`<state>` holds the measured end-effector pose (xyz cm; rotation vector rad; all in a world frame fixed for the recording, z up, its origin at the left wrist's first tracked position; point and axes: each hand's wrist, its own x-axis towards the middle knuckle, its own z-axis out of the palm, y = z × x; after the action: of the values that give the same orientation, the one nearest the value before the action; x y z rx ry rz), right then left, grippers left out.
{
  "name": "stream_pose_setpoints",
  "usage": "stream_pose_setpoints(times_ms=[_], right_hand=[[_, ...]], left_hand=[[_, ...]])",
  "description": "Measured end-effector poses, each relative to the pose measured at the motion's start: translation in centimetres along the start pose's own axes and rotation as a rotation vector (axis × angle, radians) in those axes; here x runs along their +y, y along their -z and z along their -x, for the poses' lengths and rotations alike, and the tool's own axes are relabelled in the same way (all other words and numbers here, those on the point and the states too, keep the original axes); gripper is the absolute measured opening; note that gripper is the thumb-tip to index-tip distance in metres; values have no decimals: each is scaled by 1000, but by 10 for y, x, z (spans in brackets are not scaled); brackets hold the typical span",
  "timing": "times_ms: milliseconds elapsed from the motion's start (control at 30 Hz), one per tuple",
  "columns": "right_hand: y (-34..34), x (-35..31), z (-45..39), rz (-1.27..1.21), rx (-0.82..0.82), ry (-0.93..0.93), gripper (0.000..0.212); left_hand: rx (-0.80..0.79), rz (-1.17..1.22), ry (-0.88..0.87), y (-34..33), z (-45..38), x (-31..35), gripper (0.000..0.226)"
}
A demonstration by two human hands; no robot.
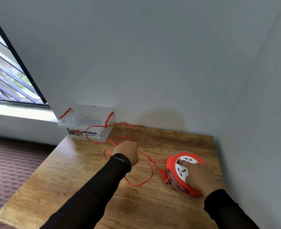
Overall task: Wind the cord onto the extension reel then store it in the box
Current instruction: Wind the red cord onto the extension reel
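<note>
An orange extension reel (pixel 171 164) with a white socket face lies flat on the wooden table (pixel 87 179) at the right. My right hand (pixel 200 177) rests on its top, fingers on the white disc. The thin orange cord (pixel 136 131) runs from the reel in loose loops across the table to the far edge and up over the box. My left hand (pixel 128 151) is closed around the cord near the table's middle. A clear plastic box (pixel 80 128) with red side handles stands open at the far left corner, against the wall.
The table sits in a corner, with grey walls behind it and to the right. A barred window (pixel 9 76) is at the left above a bright sill. Patterned brown carpet (pixel 7 166) lies below the table's left edge.
</note>
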<state>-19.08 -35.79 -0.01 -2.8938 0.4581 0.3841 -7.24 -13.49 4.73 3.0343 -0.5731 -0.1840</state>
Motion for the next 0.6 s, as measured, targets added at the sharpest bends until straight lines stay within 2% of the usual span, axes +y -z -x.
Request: stream_pose_setpoints(times_ms=[67, 100, 167, 233, 267, 333, 433, 533, 600], right_hand=[[-1, 0, 0, -4, 7, 2, 58], [-1, 0, 0, -9, 10, 0, 59], [-1, 0, 0, -16, 13, -1, 59], [-2, 0, -1, -18, 15, -2, 58], [-2, 1, -1, -17, 14, -4, 58], [-5, 2, -1, -9, 13, -2, 57], [-7, 2, -1, -6, 12, 1, 57], [-5, 2, -2, -47, 40, -18, 58], [-2, 5, -2, -79, 69, -36, 60]], left_hand=[[113, -17, -154, -8, -8, 17, 28], [84, -89, -226, -11, -12, 25, 39], [-78, -226, -277, -18, -20, 35, 51], [-222, -265, -244, -21, -26, 37, 38], [-237, -231, -235, -21, -28, 36, 31], [-126, -33, -240, -15, -30, 28, 25], [66, 459, -252, 2, -24, 5, 13], [149, 828, -227, 21, -15, -23, 30], [198, 1060, -179, 29, -10, -41, 26]])
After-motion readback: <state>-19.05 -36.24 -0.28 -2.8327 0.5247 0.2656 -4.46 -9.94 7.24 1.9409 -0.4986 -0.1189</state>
